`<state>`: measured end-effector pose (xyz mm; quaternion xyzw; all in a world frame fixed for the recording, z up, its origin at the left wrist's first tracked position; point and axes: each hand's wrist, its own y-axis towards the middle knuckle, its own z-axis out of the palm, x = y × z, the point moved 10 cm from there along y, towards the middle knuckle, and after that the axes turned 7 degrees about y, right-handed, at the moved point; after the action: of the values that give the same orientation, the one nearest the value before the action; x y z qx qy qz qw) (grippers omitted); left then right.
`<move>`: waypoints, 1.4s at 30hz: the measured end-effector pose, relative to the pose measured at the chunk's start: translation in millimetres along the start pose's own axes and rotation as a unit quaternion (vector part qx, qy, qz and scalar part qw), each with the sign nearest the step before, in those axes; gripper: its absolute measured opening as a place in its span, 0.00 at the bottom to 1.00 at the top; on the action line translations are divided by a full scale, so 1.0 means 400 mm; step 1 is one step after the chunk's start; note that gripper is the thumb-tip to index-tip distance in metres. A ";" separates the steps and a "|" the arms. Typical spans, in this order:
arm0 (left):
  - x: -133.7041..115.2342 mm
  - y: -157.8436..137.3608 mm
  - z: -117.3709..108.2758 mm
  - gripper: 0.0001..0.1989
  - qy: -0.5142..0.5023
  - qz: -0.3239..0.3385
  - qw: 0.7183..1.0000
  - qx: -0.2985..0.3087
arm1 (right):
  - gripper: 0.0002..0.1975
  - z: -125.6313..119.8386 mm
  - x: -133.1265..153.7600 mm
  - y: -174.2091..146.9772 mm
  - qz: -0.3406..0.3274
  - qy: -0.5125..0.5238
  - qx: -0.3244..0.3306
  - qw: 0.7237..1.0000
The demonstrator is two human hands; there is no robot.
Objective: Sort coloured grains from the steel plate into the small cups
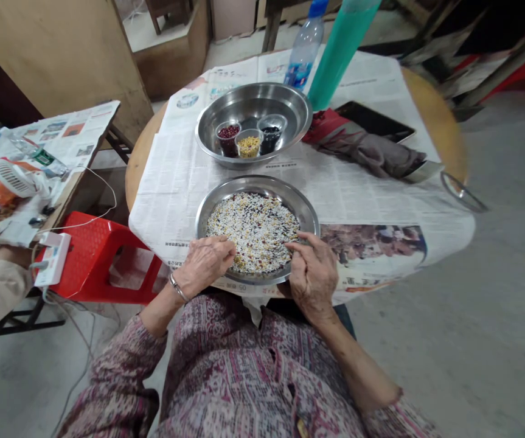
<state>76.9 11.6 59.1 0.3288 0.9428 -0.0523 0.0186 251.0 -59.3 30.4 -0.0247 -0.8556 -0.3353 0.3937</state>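
Observation:
A steel basin (202,213) in front of me holds a spread of white grains (255,228) mixed with yellow, dark red and black beans. My left hand (207,261) is at the basin's near left edge, fingers curled together against the grains; anything inside them is hidden. Over the near right rim, my right hand (314,271) has bent fingers, tips at the grains and pinched close; what they hold is too small to see. Behind, a second steel basin (285,100) contains three clear cups: dark red beans (229,132), yellow beans (248,145) and black beans (270,137).
Newspaper (162,182) covers the round table. At its back stand a water bottle (305,45) and a green bottle (342,55). A folded umbrella (372,149) and a dark tablet-like object (376,120) lie right. A red stool (102,255) bears a power strip (53,258); another person sits left.

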 end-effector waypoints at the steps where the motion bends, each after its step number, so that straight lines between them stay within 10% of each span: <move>1: 0.000 0.000 -0.003 0.07 -0.008 0.002 1.000 -0.007 | 0.14 0.000 -0.001 0.000 0.000 0.001 0.000 1.000; 8: 0.028 0.003 -0.039 0.03 -0.178 -0.029 0.980 -0.079 | 0.13 0.000 -0.004 -0.001 0.000 -0.002 -0.004 1.000; 13: 0.048 0.021 -0.022 0.09 -0.447 -0.085 0.890 0.001 | 0.13 -0.001 0.001 0.000 -0.009 -0.005 -0.005 1.000; 19: 0.080 0.042 -0.013 0.13 -0.543 -0.127 0.830 0.013 | 0.14 0.000 -0.005 -0.002 0.001 0.001 -0.003 1.000; 28: -0.009 0.019 -0.029 0.09 -0.195 0.056 0.979 0.029 | 0.13 0.000 -0.004 0.000 0.001 -0.004 -0.004 1.000; 42: -0.039 0.020 0.020 0.10 -0.036 0.100 0.992 0.072 | 0.13 0.002 -0.007 -0.002 0.000 -0.002 -0.003 1.000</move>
<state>94.0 7.3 51.6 0.4197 0.8977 -0.1294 0.0344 252.3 -58.9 27.7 -0.0263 -0.8553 -0.3375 0.3923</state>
